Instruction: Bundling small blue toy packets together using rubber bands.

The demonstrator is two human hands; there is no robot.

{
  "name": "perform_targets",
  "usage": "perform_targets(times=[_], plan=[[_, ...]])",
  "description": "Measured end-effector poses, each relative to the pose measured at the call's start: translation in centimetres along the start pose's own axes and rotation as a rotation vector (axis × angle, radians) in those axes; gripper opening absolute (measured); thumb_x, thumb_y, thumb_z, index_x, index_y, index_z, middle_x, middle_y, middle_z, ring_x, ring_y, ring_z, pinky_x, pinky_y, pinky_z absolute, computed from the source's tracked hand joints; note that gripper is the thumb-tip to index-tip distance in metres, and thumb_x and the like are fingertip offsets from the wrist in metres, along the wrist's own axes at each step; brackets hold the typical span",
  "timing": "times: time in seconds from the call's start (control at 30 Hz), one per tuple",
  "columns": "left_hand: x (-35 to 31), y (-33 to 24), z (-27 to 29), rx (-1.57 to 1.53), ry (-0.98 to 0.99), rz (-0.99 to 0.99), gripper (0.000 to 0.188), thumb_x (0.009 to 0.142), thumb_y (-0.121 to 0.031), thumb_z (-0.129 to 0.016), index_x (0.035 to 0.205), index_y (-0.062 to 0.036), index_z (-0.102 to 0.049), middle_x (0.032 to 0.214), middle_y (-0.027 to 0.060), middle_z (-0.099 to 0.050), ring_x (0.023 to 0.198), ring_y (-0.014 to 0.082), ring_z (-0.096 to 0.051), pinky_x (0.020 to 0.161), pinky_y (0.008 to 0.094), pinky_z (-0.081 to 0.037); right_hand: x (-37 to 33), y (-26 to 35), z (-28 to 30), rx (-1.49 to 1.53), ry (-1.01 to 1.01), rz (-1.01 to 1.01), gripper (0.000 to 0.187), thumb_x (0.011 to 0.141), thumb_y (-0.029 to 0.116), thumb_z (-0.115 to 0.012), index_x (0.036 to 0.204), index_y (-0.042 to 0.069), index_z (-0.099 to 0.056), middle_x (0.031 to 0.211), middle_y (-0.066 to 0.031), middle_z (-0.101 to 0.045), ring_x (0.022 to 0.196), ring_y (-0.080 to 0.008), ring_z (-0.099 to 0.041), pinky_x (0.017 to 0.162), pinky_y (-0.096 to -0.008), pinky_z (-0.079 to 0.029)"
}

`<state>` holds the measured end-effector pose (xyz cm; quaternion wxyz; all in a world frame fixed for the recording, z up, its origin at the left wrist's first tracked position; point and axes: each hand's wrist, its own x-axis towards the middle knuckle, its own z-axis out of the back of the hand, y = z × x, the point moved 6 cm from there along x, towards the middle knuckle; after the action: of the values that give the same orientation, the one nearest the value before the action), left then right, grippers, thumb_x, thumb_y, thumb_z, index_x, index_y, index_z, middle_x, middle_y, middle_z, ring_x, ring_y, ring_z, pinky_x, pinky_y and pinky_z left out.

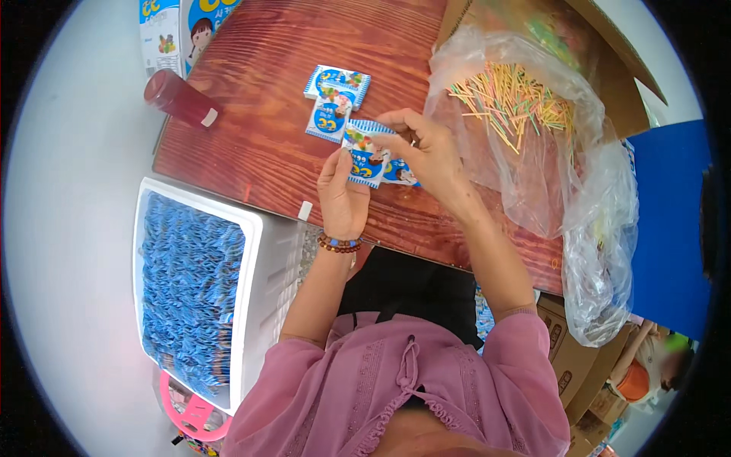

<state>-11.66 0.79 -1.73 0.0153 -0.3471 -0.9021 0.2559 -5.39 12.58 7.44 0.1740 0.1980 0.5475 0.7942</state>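
Mauve blouse [358,396] with a drawstring bow lies nearest, both forearms reaching forward from its sleeves. Left hand [342,198], palm up, pinches one flat blue-and-white plastic packet [365,161] at its lower left edge between thumb and fingers, while the right hand [434,152] arches over its upper right, thumb and forefinger slightly parted, whether gripping I cannot tell. Outward on the red-brown wooden table [266,152] lie at least three similar packets [327,118], two overlapping beyond, one partly hidden at right, then one pile of thin pastel sticks [525,103], uncountable
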Motion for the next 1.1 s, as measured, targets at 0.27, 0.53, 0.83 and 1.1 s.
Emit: perform_targets(times=[0.27, 0.53, 0.83, 1.1], plan=[[3.2, -6.2, 1.6, 0.485, -0.145, -0.418, 0.035, 0.094, -0.009, -0.057, 0.127, 0.0016, -0.051, 0.126, 0.0127, -0.056, 0.116, 0.0195, -0.053, 0.098, 0.0321, -0.043, 6.9, -3.8, -3.7, -0.059, -0.037, -0.089, 0.017, 0.088, 0.012, -0.058, 0.095, -0.003, -0.064, 0.074, -0.0109, -0.067, 0.058, -0.0135, -0.061, 0.057, -0.0275, -0.047], [3.7, -5.1, 2.6, 1.183, -0.136, -0.509, 0.045, 0.089, -0.010, -0.063, 0.130, 0.0005, -0.048, 0.128, 0.0148, -0.052, 0.119, 0.0237, -0.050, 0.101, 0.0346, -0.039, 8.7, -6.5, -4.6, -0.187, -0.204, 0.042, 0.026, 0.087, 0.008, -0.057, 0.111, -0.004, -0.060, 0.089, -0.0169, -0.065, 0.067, -0.0213, -0.066, 0.064, -0.0327, -0.053], [0.6, -3.9, -1.5, 1.733, 0.005, -0.588, 0.046, 0.079, -0.025, -0.072, 0.119, -0.0090, -0.056, 0.113, 0.0098, -0.055, 0.109, 0.0290, -0.047, 0.094, 0.0444, -0.032, -5.0, -4.9, 1.1, -0.263, -0.072, -0.017, 0.020, 0.089, 0.007, -0.060, 0.107, 0.001, -0.063, 0.089, -0.0123, -0.066, 0.070, -0.0152, -0.063, 0.059, -0.0287, -0.049], [1.7, -0.1, -2.4, 1.891, 0.086, -0.528, 0.035, 0.073, -0.026, -0.076, 0.098, -0.0082, -0.059, 0.094, 0.0075, -0.057, 0.093, 0.0264, -0.051, 0.080, 0.0417, -0.033, -7.7, -8.4, 3.8, -0.213, -0.247, -0.196, 0.024, 0.087, 0.011, -0.066, 0.107, 0.002, -0.056, 0.070, -0.0028, -0.054, 0.060, -0.0088, -0.050, 0.054, -0.0230, -0.043]])
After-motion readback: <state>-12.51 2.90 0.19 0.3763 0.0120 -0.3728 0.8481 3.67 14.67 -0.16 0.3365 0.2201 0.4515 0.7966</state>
